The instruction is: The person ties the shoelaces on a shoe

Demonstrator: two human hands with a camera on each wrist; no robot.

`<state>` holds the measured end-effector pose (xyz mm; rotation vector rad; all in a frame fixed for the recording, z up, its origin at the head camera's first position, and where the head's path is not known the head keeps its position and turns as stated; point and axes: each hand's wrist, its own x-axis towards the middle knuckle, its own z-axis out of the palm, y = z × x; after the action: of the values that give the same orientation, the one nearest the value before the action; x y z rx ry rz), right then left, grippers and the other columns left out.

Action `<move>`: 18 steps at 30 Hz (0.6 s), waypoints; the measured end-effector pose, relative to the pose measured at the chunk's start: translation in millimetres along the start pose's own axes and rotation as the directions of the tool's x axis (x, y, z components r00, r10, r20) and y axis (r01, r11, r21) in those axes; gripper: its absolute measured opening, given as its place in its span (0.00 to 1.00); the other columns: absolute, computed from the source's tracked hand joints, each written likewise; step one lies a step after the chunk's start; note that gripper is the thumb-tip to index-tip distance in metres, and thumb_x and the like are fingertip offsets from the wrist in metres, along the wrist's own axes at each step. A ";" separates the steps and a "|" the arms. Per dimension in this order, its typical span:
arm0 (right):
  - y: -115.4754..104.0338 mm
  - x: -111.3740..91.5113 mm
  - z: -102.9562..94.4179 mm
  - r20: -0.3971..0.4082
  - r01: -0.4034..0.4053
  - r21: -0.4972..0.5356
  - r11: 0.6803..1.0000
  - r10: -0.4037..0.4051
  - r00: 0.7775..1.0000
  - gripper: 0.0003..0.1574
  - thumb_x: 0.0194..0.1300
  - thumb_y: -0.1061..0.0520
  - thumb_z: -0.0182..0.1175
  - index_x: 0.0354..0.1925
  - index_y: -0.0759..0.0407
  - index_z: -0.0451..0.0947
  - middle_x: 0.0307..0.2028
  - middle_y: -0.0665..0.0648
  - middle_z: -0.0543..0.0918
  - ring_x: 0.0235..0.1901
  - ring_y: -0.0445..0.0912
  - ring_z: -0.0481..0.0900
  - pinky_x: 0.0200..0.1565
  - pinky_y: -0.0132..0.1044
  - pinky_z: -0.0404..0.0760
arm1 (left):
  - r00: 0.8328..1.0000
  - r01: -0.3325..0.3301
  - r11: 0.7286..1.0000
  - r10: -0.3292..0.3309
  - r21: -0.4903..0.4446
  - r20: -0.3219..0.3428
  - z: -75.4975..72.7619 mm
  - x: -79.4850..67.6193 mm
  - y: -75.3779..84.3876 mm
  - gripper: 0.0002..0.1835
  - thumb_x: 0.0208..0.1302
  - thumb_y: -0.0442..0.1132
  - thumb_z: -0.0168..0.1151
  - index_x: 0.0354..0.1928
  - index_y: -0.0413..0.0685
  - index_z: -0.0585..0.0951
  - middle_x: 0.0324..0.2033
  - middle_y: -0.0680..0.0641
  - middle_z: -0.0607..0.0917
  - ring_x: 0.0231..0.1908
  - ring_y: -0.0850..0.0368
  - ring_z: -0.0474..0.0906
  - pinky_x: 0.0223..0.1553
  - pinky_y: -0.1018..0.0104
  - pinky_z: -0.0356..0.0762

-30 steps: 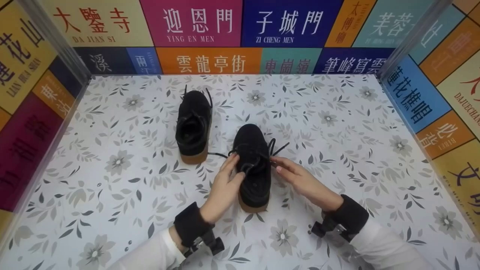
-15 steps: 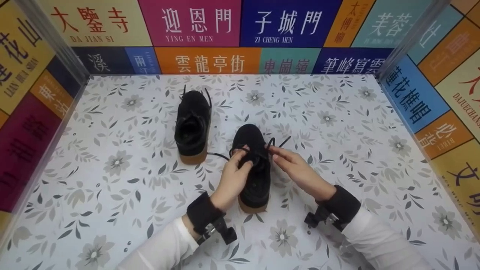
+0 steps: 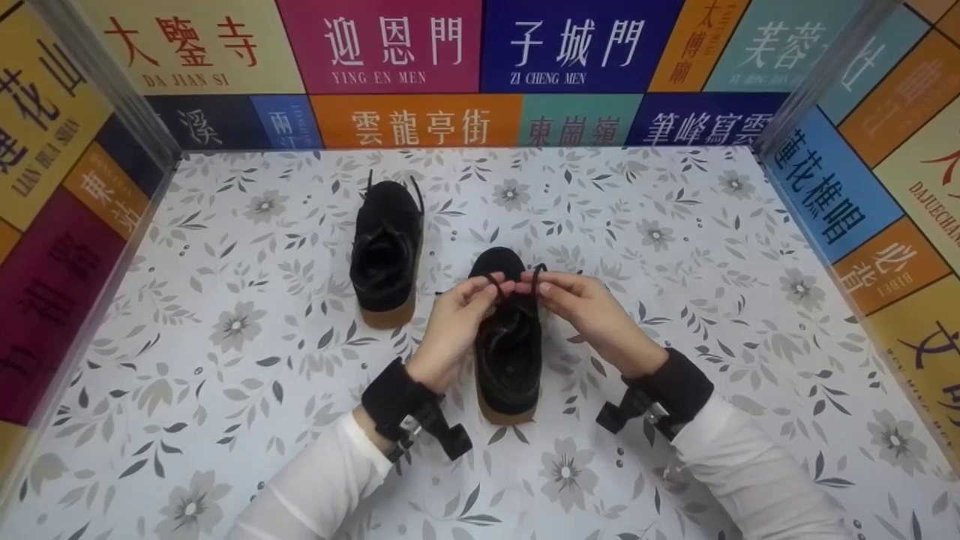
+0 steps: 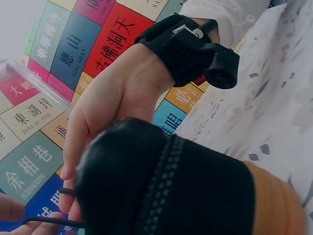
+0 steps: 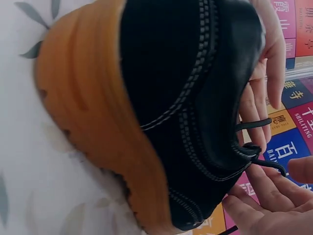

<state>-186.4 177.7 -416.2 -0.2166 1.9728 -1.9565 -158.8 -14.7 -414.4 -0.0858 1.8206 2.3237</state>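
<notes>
A black lace-up shoe (image 3: 506, 367) with a brown sole stands upright, its toe pointing away from me. Over its lacing my two hands meet, fingertips close together. My left hand (image 3: 450, 330) pinches one side of the shoelace, while my right hand (image 3: 596, 311) holds the other side, a dark loop (image 3: 538, 276) rising by its fingertips. From the right wrist, the shoe's stitched side and thick sole (image 5: 93, 98) fill the view, with lace ends (image 5: 269, 164) by the fingers. In the left wrist view the shoe's heel (image 4: 205, 181) hides part of the right hand (image 4: 112, 93).
The matching black shoe (image 3: 384, 255) stands to the left and farther back, its laces loose at the toe end. A white flower-patterned surface (image 3: 240, 390) lies under both. Colourful panels with lettering (image 3: 405, 45) wall the back and sides. Both wrists wear black straps with small cameras (image 3: 450, 439).
Both hands have moved from the shoe's sides up and inward over the lacing, and now pinch the laces. The shoe has stayed in place, as has the other one.
</notes>
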 end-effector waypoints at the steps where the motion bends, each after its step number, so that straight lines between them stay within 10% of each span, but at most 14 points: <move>1: -2.0 1.1 0.3 0.001 -0.004 0.018 1.000 0.004 1.000 0.23 0.70 0.59 0.52 0.59 0.71 0.69 0.56 0.60 0.78 0.54 0.43 0.77 0.58 0.33 0.73 | 1.000 0.010 1.000 -0.010 -0.017 0.006 -0.5 1.4 1.7 0.17 0.70 0.36 0.50 0.56 0.34 0.74 0.48 0.40 0.83 0.52 0.53 0.79 0.57 0.61 0.73; 18: -31.3 11.5 2.9 0.021 0.011 0.084 0.996 -0.013 1.000 0.21 0.71 0.62 0.49 0.57 0.74 0.69 0.48 0.63 0.82 0.48 0.51 0.82 0.54 0.40 0.77 | 0.999 -0.026 0.994 0.029 -0.108 0.029 -5.0 16.9 38.8 0.15 0.69 0.34 0.51 0.54 0.32 0.75 0.47 0.36 0.83 0.48 0.48 0.81 0.54 0.58 0.76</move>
<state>-200.3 170.0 -386.8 -0.2278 1.8759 -2.0309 -182.8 -26.5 -381.2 -0.0399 1.6930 2.4274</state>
